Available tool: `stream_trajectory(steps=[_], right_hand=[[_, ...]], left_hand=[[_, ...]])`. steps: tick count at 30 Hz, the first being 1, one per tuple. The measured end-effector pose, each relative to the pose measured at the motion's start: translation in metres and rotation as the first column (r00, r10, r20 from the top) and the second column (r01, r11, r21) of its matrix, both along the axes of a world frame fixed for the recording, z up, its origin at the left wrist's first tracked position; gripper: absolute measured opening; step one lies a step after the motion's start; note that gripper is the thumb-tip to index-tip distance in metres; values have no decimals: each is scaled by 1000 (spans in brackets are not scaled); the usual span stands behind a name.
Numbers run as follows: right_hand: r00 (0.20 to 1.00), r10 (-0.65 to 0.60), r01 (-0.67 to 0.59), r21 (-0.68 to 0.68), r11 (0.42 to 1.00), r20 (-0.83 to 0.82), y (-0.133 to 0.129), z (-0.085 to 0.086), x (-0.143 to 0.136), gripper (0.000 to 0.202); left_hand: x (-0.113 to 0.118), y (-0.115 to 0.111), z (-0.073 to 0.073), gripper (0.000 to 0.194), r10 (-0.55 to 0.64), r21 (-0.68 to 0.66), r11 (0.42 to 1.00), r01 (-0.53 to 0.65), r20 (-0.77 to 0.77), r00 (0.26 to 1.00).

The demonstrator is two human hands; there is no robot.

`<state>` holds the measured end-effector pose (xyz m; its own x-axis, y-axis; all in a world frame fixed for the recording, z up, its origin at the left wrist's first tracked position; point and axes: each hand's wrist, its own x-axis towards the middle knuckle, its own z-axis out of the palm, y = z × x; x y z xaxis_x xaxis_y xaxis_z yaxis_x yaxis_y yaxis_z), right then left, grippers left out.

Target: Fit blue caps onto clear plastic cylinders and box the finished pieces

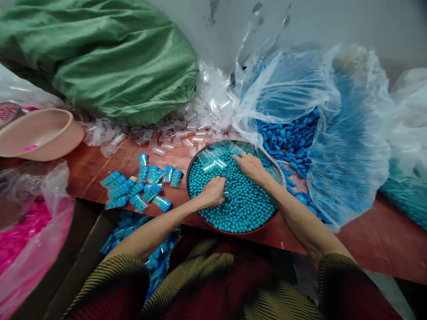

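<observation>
A round tray [189, 178] with a dark red rim is full of turquoise beads [245, 209]. My left hand [211, 193] is closed around a small clear plastic tube [227, 189], low over the beads. Farther back in the tray, my right hand [251, 168] has its fingers curled together at the bead surface; whatever they pinch is hidden. Several clear tubes [213, 163] lie on the beads at the tray's far side, close to my right fingertips. Left of the tray stand and lie several blue-capped tubes [151, 174] filled with beads.
Loose clear tubes [173, 135] are heaped behind the tray, beside a green cloth sack [110, 58]. To the right, a plastic bag [350, 146] spills blue caps [287, 133]. A pink basin [43, 133] and a bag of pink pieces [26, 231] are at left.
</observation>
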<state>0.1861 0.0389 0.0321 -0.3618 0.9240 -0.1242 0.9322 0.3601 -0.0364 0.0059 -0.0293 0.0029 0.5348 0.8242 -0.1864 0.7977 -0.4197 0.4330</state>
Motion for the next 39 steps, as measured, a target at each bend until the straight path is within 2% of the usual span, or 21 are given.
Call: stream_trajectory(steps=[3, 6, 8, 10, 12, 13, 15, 17, 20, 22, 26, 29, 32, 34, 36, 39], right_hand=[[996, -5, 3, -29, 1000, -87, 5, 0, -3, 29], [936, -25, 26, -1, 1000, -352, -2, -6, 3, 22], [811, -75, 67, -34, 997, -580, -15, -14, 5, 23], [641, -156, 107, -114, 988, -751, -31, -27, 1, 22], [503, -240, 116, -210, 971, -831, -46, -40, -6, 18], [470, -275, 109, -255, 961, -839, -52, -45, -10, 15], [491, -292, 91, -285, 954, -821, -60, -54, -15, 12], [596, -229, 92, -218, 972, -770, -63, -58, -16, 10], [718, -148, 99, -111, 989, -680, -65, -60, -14, 12], [732, -137, 95, -98, 991, -668, -67, -59, -13, 14], [773, -75, 51, -57, 997, -629, -72, -53, -11, 17], [770, -18, 48, 31, 998, -638, -66, -49, -3, 21], [746, -20, 133, 120, 984, -665, -46, -54, 10, 25], [760, -81, 199, 112, 974, -645, -28, -61, 18, 28], [773, -138, 247, 92, 965, -620, -11, -70, 24, 32], [781, -158, 267, 95, 959, -605, 6, -78, 28, 32]], left_hand=[[-3, 1, -3, 48, 14, -16, 1000, -13, 40, 999], [-6, 1, -8, 54, 57, -25, 998, -54, 128, 990], [-7, 0, -11, 57, 66, 1, 998, -67, 176, 982], [-6, -2, -13, 60, 48, 32, 998, -55, 196, 980], [-5, -3, -14, 59, 16, 49, 998, -26, 188, 982], [-5, -3, -15, 59, -2, 51, 999, -8, 177, 984], [-5, -2, -15, 58, -33, 39, 999, 27, 155, 987], [-6, 0, -14, 60, -44, 13, 999, 43, 145, 988], [-6, 2, -9, 80, -23, -28, 999, 27, 118, 993], [-3, 0, -5, 88, -18, -36, 999, 21, 66, 998], [9, -7, 0, 61, 9, 19, 1000, -9, -13, 1000], [8, -13, 4, 51, 74, 69, 995, -73, -14, 997], [-7, -11, 12, 48, 197, 136, 975, -179, -132, 972], [-21, -4, 18, 43, 254, 142, 964, -224, -251, 934], [-31, 5, 23, 41, 250, 100, 968, -230, -324, 912], [-38, 17, 25, 42, 198, 44, 980, -195, -348, 916]])
